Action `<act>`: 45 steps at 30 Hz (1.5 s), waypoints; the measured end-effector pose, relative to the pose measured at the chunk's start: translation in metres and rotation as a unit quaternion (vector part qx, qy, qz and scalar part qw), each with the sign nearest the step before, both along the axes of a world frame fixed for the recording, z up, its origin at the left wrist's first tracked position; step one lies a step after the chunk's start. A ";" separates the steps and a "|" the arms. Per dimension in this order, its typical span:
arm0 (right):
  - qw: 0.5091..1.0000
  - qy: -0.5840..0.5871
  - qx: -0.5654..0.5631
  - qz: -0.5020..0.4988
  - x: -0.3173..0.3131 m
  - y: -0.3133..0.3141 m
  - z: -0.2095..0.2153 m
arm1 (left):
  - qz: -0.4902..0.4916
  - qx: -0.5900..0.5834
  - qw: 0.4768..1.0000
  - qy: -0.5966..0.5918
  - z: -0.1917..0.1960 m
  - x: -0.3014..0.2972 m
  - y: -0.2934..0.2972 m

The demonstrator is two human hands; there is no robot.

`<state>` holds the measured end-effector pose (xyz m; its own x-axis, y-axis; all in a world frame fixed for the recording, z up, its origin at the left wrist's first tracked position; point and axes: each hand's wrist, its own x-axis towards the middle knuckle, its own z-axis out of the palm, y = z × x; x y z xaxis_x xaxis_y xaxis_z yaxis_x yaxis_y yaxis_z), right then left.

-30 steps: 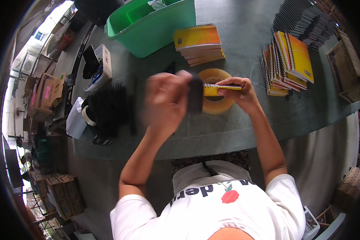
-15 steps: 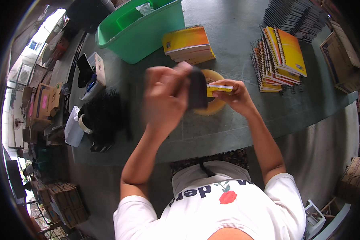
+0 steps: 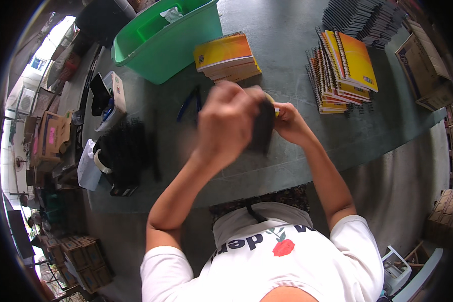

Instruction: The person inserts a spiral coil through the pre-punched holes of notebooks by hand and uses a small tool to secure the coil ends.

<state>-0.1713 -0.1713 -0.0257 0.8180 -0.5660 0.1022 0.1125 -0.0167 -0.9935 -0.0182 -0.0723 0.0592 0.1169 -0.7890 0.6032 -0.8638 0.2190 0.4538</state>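
Note:
My left hand (image 3: 224, 123) is blurred by motion, with its fingers curled at the inner edge of a dark black thing (image 3: 261, 132). The black thing is smeared too, and I cannot make out its kind. Close beside it, my right hand (image 3: 291, 123) pinches a yellow notebook (image 3: 277, 110), of which only a small corner shows. Most of that notebook is hidden behind the black thing and my fingers. Left of my left hand lies a pair of blue-handled pliers (image 3: 189, 104) on the dark green table (image 3: 226, 186).
Beyond my hands are a stack of yellow-orange notebooks (image 3: 225, 56) and a green plastic tub (image 3: 168, 53). Spiral-bound notebooks (image 3: 355, 63) are piled at the right, near a cardboard box (image 3: 423, 73). To the left lie a black heap (image 3: 128, 153), a tape roll (image 3: 101, 160) and a tool box (image 3: 117, 98).
Both hands have come closer together, and the left hand has moved right with the black thing. The notebook is now more covered. The blue pliers have come into sight, and the amber ring is mostly hidden.

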 end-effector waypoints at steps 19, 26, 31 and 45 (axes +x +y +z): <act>0.996 -0.029 -0.012 -0.089 -0.001 0.002 -0.031 | -0.173 0.074 0.981 -0.046 -0.029 -0.002 -0.026; 0.992 0.012 -0.049 -0.115 -0.001 0.006 -0.033 | -0.216 0.086 0.972 -0.023 -0.027 -0.006 -0.030; 0.985 -0.041 -0.089 -0.145 0.003 0.019 -0.030 | -0.124 0.137 0.981 -0.062 -0.019 -0.017 -0.033; 0.687 0.100 -0.530 -0.487 -0.089 -0.030 0.092 | -0.178 0.068 0.827 0.529 0.016 0.008 -0.041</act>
